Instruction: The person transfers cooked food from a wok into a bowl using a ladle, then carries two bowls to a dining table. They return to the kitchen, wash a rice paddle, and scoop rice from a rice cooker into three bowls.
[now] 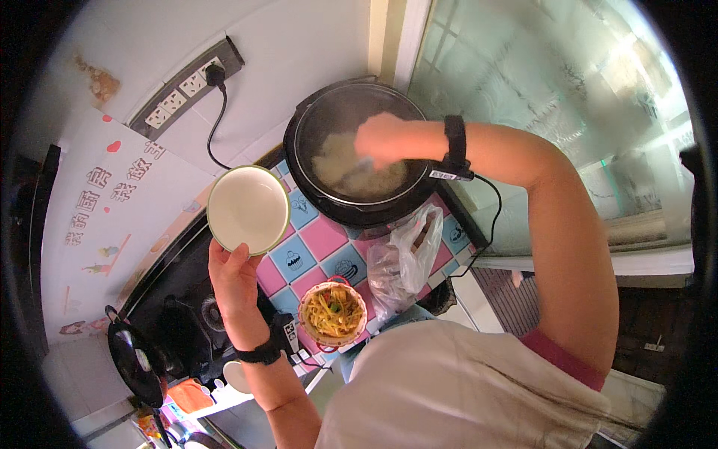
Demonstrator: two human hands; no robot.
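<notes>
My left hand grips the lower rim of a white bowl with a green edge; nothing shows inside the bowl. Over the open electric cooker my right hand is closed round a utensil, mostly hidden, whose blurred lower part reaches into pale food, which looks like cooked rice. Steam hazes the pot. Nearer my body, a small two-handled dish holds yellow shredded food with red and green bits.
A clear plastic bag lies on the pink and blue tiled counter beside the cooker. A power strip with a plugged cord is on the wall. A black pan stands left by the stove; a glass panel rises right.
</notes>
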